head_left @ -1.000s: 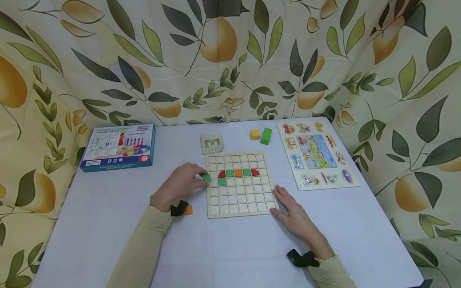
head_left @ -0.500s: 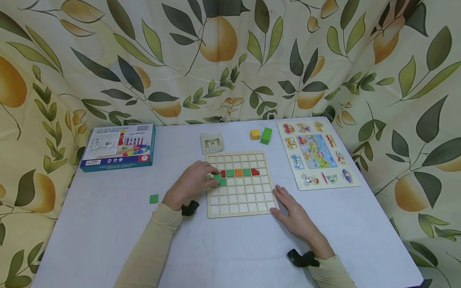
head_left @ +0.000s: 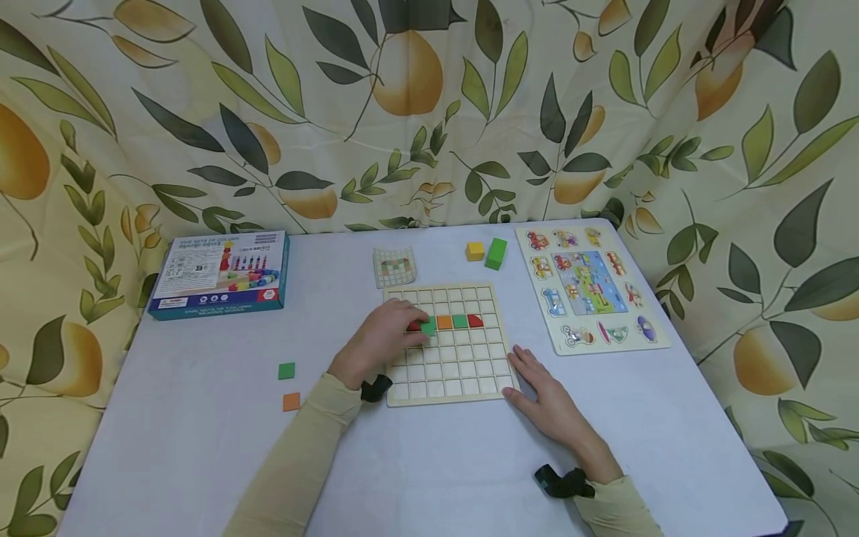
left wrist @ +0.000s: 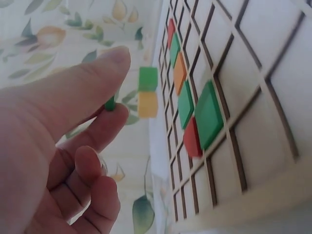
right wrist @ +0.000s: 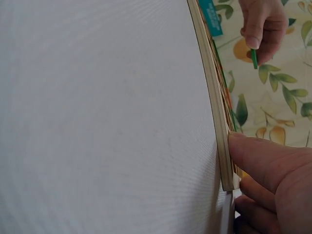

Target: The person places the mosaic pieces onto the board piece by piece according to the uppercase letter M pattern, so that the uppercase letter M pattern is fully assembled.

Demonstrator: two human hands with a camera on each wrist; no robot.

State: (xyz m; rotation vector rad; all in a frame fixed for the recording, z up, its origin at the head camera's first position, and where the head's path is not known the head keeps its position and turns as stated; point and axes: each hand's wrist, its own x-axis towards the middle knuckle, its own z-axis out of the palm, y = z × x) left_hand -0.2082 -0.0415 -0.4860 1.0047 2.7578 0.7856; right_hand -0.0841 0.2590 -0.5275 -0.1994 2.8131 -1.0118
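My left hand [head_left: 379, 339] pinches a small green square tile [right wrist: 254, 58] between thumb and fingertips, held above the wooden grid board [head_left: 446, 403]. In the left wrist view only a sliver of that tile shows between the fingers. Below it on the board lies a row of red, green, orange [left wrist: 180, 73], green and red tiles, the red ones with a rounded edge. Another green tile [left wrist: 208, 116] sits in the cell beside that row. My right hand [head_left: 552, 406] rests at the board's right edge, fingers extended, with its thumb touching the rim in the right wrist view.
A loose green tile [head_left: 286, 371] and an orange tile [head_left: 291, 402] lie left of the board. Behind it are a pattern card [head_left: 394, 268], a yellow block [head_left: 475, 251] and a green block [head_left: 496, 253]. A boxed set [head_left: 218, 274] stands left, a picture puzzle [head_left: 590, 283] right.
My left hand has moved right with the green tile, from the board's left edge to over the tile row. The loose tiles at left have come into view. My right hand stays put.
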